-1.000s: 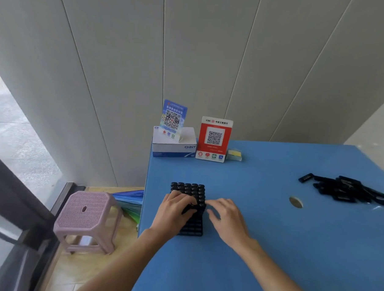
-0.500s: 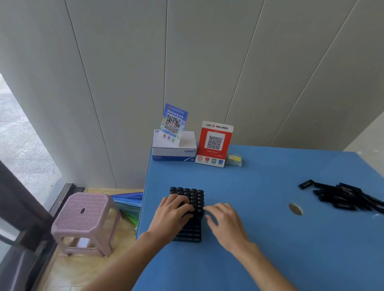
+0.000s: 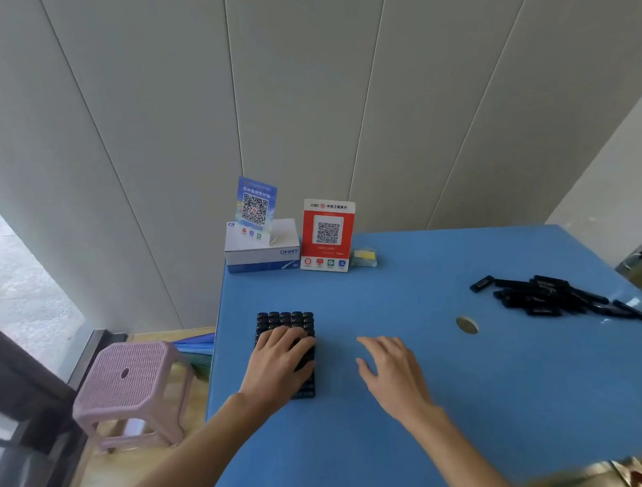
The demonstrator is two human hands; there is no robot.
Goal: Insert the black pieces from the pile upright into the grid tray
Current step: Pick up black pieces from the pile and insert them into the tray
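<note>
A black grid tray packed with upright black pieces lies near the left edge of the blue table. My left hand rests flat on top of the tray with its fingers spread over the pieces, hiding the tray's middle. My right hand hovers open to the right of the tray, apart from it, fingers relaxed and holding nothing. A pile of loose black pieces lies at the far right of the table.
A white box, a blue QR card, a red QR stand and a small yellow pad stand at the table's back. A round hole is in the tabletop. A pink stool stands left of the table.
My right hand has left the tray's right side and moved to the right, now clear of it. My left hand stays on the tray. The view has shifted slightly.
</note>
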